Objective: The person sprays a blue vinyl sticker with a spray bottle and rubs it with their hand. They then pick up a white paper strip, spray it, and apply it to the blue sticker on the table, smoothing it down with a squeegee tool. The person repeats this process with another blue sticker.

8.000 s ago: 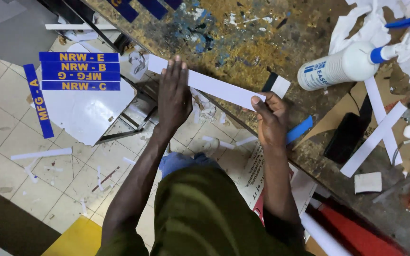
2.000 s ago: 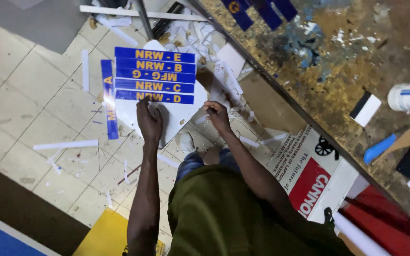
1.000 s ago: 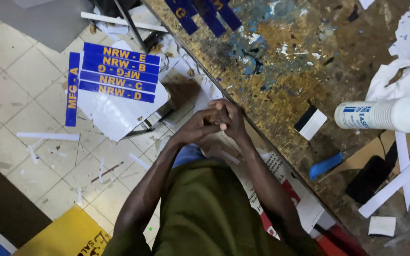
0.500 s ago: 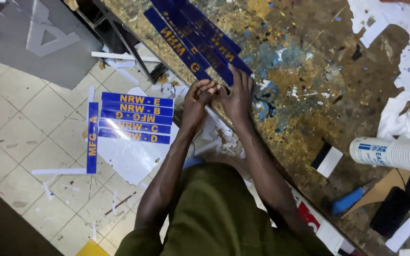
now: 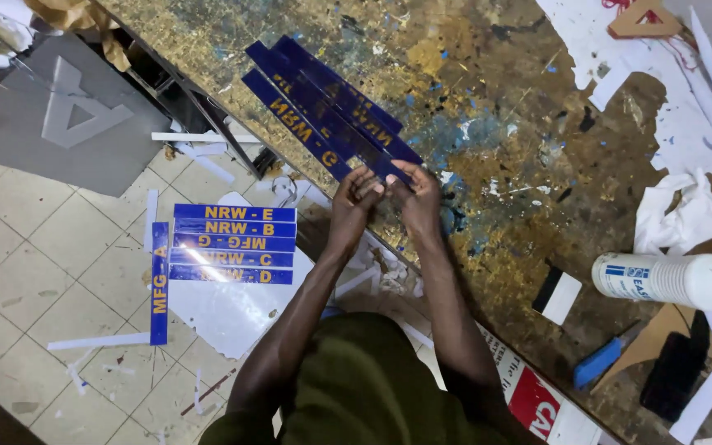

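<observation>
Head view: left hand (image 5: 354,198) and right hand (image 5: 416,191) pinch a blue strip (image 5: 389,169) on the workbench (image 5: 496,124). 6 lettered strips (image 5: 232,243) lie finished on the floor; about 4 remain on the bench.

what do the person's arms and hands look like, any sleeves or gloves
Both arms are bare along all that shows, with no sleeves over the forearms. The left hand and right hand are bare too: no gloves, and no rings, watch or bands visible. An olive-green garment covers the torso.
</observation>
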